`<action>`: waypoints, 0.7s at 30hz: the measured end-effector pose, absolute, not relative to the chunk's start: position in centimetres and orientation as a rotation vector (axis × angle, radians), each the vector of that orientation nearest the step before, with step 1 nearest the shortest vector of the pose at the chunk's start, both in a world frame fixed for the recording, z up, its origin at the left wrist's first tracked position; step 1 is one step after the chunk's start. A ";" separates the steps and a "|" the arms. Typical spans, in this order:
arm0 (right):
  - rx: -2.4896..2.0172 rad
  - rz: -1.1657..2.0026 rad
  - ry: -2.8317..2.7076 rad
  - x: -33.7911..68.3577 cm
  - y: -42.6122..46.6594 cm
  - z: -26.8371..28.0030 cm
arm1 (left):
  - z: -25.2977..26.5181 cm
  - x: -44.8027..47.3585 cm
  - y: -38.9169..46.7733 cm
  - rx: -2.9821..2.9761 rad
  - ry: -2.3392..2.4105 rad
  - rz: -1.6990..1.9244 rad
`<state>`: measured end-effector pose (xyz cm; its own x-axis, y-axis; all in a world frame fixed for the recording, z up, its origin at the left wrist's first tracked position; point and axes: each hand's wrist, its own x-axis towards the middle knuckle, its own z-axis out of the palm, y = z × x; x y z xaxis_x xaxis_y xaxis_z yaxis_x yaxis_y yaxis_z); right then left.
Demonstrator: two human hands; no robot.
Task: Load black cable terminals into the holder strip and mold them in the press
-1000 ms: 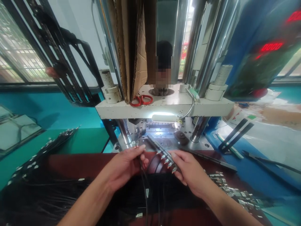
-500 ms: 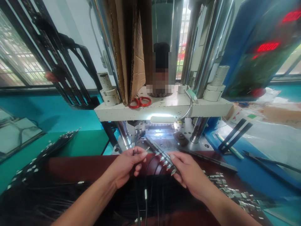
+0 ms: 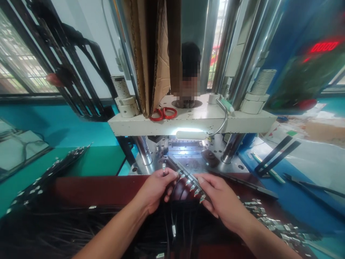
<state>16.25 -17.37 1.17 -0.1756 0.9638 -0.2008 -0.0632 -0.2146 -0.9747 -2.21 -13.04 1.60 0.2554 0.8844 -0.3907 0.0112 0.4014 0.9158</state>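
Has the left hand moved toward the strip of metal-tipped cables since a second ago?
Yes. The left hand, pinching a thin black metal-tipped cable, has closed in rightward on the dark bar of silver-tipped cables that the right hand holds.

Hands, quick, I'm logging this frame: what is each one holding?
Left hand: closed, pinching a black cable by its metal tip.
Right hand: closed on the black fixture bar loaded with plugs.

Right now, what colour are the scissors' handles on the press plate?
Red; the scissors show in the head view.

Black cable (image 3: 163,172) upright, metal tip up; slanted bar (image 3: 188,178) holds terminals
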 end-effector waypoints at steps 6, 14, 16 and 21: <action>-1.253 1.516 -1.209 16.3 -17.3 1.2 | 1.2 -2.2 -13.0 1.032 1.204 0.752; -1.296 1.435 -1.364 16.2 -17.5 1.1 | 1.1 -2.2 -13.0 1.015 1.183 0.755; -1.313 1.458 -1.325 16.2 -17.4 1.0 | 1.1 -2.4 -12.9 1.013 1.146 0.748; -1.281 1.538 -1.139 16.5 -17.1 1.0 | 1.8 -4.5 -12.9 0.871 1.136 0.864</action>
<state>16.48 -17.07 1.02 -0.1520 0.9558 -0.2518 -0.0378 -0.2602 -0.9648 -4.52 -12.89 1.75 0.1981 0.9036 -0.3798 -0.1246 0.4076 0.9046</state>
